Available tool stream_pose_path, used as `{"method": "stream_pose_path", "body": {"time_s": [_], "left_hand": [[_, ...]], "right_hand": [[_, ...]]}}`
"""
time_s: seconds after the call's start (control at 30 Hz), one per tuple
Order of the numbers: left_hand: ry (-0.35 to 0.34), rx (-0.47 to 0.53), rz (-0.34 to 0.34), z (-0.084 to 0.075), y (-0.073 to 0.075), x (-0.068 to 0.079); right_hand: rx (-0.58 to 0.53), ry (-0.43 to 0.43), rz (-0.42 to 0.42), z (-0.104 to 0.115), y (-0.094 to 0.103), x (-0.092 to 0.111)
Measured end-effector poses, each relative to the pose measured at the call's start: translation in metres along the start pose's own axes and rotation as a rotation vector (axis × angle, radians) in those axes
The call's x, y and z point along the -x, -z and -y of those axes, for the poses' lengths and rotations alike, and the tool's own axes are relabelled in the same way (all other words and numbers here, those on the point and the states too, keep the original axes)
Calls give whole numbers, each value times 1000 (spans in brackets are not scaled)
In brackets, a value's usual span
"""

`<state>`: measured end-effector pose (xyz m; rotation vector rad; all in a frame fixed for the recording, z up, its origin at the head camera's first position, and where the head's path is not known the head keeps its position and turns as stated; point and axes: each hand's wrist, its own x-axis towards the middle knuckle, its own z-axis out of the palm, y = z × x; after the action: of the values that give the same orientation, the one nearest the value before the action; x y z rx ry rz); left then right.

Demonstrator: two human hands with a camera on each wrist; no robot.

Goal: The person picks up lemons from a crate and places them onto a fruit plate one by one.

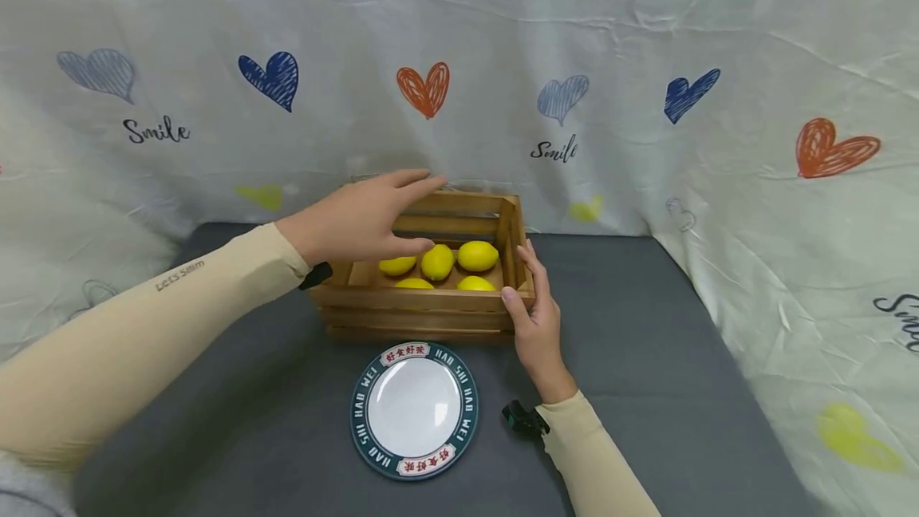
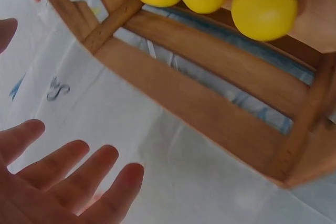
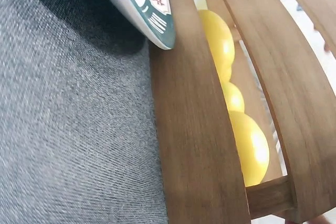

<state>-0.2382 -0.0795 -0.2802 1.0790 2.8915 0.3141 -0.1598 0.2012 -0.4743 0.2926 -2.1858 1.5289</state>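
A slatted wooden crate (image 1: 416,317) stands at the back of the dark table with several yellow lemons (image 1: 437,262) inside. My left hand (image 1: 366,214) hovers over the crate's left part, fingers spread and holding nothing. In the left wrist view, its fingers (image 2: 113,195) are apart from the crate's slats (image 2: 210,66), and three lemons (image 2: 264,10) show. At the crate's right front corner, my right hand (image 1: 538,333) grips, thumb on the front rim and fingers along the right end. The right wrist view shows lemons (image 3: 249,148) between the slats.
A round white plate (image 1: 412,409) with a dark green lettered rim lies on the table (image 1: 632,341) just in front of the crate. Behind the table hangs a pale curtain (image 1: 488,38) printed with hearts and "Smile". Small dark wrist devices sit on both wrists.
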Motion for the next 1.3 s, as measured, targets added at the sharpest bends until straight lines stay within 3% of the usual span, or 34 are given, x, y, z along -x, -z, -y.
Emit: {"method": "stream_pose_path", "body": {"time_s": [0.33, 0.63, 1.0, 1.3], "left_hand": [[-107, 20, 217, -17, -26, -52], [-233, 50, 315, -24, -58, -84], [-292, 127, 476, -35, -90, -105], [-288, 139, 538, -41, -97, -113]], "right_hand": [[54, 15, 30, 0, 2, -2], [58, 21, 21, -4, 3, -1], [56, 34, 3, -7, 2, -1], [43, 30, 5, -10, 2, -3]]}}
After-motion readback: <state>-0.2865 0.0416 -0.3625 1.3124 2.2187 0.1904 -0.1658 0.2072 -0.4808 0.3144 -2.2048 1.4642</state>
